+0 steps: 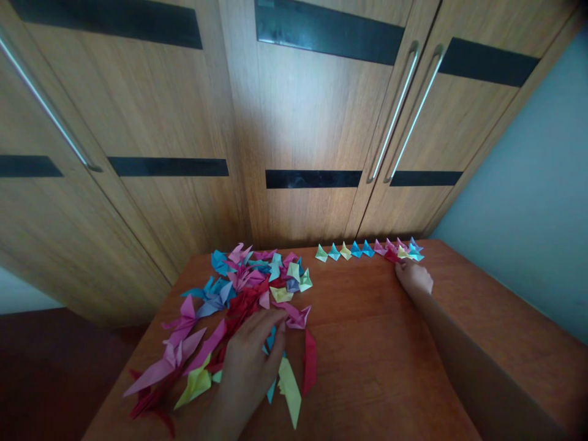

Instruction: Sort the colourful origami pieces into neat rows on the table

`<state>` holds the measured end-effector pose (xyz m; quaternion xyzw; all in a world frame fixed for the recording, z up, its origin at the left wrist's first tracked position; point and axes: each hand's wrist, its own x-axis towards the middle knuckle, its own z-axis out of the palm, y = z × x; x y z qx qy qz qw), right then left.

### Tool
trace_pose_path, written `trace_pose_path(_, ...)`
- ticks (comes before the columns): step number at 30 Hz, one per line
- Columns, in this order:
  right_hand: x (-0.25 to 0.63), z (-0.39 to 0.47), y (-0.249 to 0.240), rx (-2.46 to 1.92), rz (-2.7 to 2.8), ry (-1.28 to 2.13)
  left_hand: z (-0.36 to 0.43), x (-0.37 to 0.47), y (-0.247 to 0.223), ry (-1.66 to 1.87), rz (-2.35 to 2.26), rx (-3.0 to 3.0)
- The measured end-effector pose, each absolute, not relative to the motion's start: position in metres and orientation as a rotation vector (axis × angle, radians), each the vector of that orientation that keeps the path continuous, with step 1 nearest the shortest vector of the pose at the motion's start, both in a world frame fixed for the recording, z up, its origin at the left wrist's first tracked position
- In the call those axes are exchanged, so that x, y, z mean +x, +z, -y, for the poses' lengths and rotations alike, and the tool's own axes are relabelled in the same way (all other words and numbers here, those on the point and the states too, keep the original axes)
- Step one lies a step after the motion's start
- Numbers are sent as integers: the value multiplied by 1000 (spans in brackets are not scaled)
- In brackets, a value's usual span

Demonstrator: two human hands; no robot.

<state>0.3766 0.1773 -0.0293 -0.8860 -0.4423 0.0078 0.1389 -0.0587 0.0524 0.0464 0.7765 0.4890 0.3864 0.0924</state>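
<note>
On the left of the table lies a loose pile of folded paper cranes [245, 278] in pink, red, blue, yellow and green. My left hand [252, 352] rests over the front of this pile, thumb and fingers apart, its fingertips beside a pink folded paper piece [299, 317]. Farther right, my right hand [414, 277] reaches to the table's back edge. Its fingers pinch a small red folded paper piece [392, 255] at the end row. Small folded paper pieces [356, 249] stand in a line along that edge, more crowded near my right hand.
Behind the brown wooden table [362, 349] rises a wooden cabinet [303, 116] with dark bands and metal handles [416, 116]. A pale blue wall [528, 202] borders the right side. A red paper strip [309, 362] and a yellow-green one [290, 386] lie near my left hand.
</note>
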Motion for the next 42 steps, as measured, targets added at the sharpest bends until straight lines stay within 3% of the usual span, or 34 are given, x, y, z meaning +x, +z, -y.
trace_pose_path(11, 377, -173, -30, -2494, 1203, 5, -61, -66, 43, 1023, -1554, 2411)
trace_pose_path(18, 353, -152, -30, -2229, 1048, 2, -73, -87, 48, 941, -1823, 2384)
trace_pose_path(27, 300, -151, -40, -2026, 1293, 148, -72, -69, 43, 790, -1672, 2381)
trace_pose_path(42, 299, -145, -40, -1850, 1318, 255, -72, -43, 33, 499, -1657, 2526)
